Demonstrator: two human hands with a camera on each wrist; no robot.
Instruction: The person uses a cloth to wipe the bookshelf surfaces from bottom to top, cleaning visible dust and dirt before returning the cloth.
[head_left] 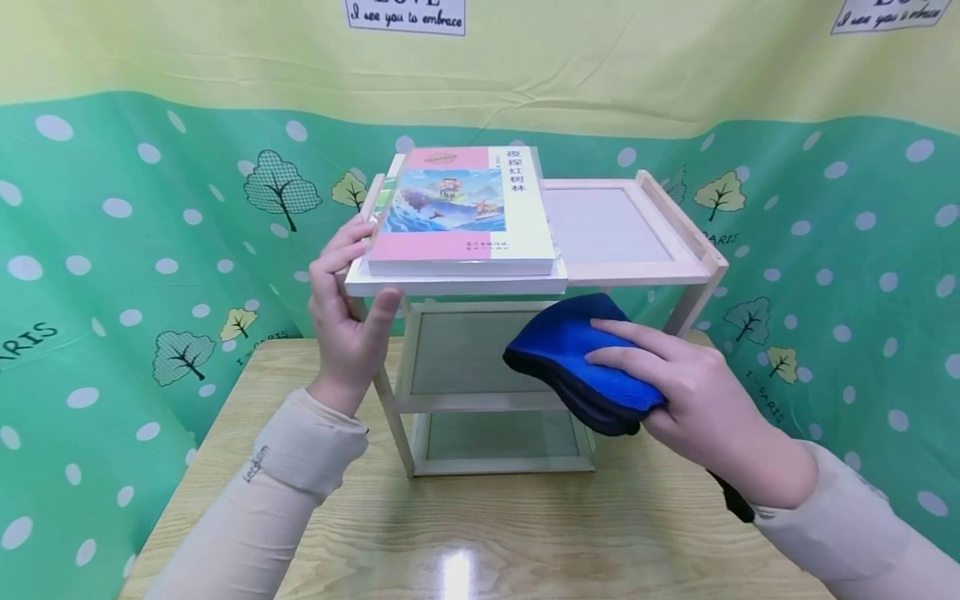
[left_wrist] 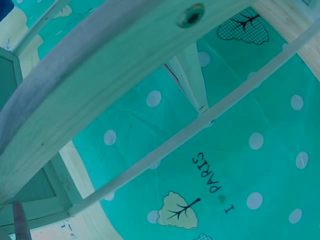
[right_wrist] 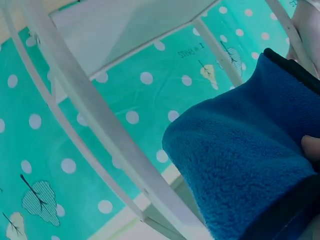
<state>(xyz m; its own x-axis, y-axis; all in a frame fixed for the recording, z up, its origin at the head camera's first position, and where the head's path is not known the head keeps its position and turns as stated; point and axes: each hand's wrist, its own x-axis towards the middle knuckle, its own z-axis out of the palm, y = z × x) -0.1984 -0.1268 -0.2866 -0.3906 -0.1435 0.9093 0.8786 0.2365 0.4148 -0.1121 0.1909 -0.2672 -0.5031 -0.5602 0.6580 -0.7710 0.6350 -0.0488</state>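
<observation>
Right hand: We are seeing the right hand [head_left: 697, 400] gripping a thick, folded blue cloth with black edging [head_left: 566, 350], its fingers lying across the upper face.
Blue cloth: We are finding it in front of a three-tier pale wooden shelf unit [head_left: 607, 221], lower than the top board and right of the books; from the right wrist, we are noticing its fleecy texture. We cannot tell whether it is touching the wood.
Left hand: We are seeing the left hand [head_left: 341, 333] resting at the unit's front left corner, beside the books, its thumb standing well apart from its fingers. We cannot tell whether it is gripping the wood or only leaning on it.
Books: On the left part of the top board, we are seeing a pink and cream book with a blue sea picture [head_left: 450, 208] lying flat on a book with white page edges [head_left: 457, 286].
Table: We are seeing the unit standing on a glossy table with a light wood grain [head_left: 375, 533], which is reflecting a bright light near us.
Curtain: Behind everything, we are seeing a green, white-dotted curtain [head_left: 112, 275] hanging, printed with trees, its upper part turning pale yellow.
</observation>
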